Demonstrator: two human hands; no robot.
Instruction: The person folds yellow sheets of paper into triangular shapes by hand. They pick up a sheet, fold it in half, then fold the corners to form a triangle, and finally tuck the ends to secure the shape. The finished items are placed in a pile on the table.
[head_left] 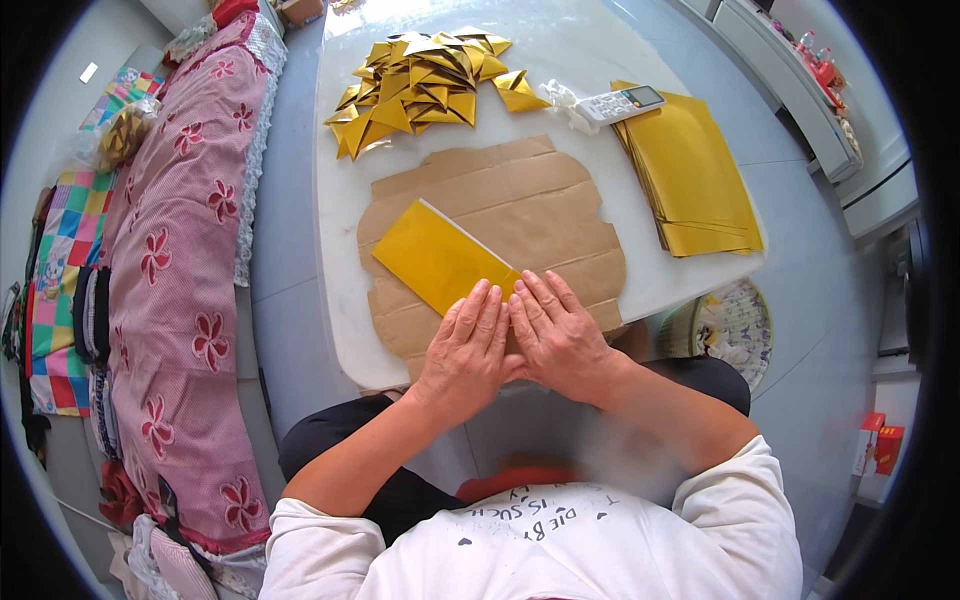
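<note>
A folded sheet of gold paper (435,252) lies slanted on a flat piece of brown cardboard (545,195), a thin white edge showing along its upper side. My left hand (463,350) rests with outstretched fingers on the near right end of the sheet. Beside it, my right hand (562,338) also lies flat, its fingertips at the same end and the thumbs nearly meeting. The hands hide that corner of the paper.
Beyond the cardboard is a heap of folded gold paper pieces (425,85). A stack of flat gold sheets (695,175) lies at the right, a white keypad handset (622,104) at its far end. A wastebasket (682,333) stands below the white table's (345,300) right edge.
</note>
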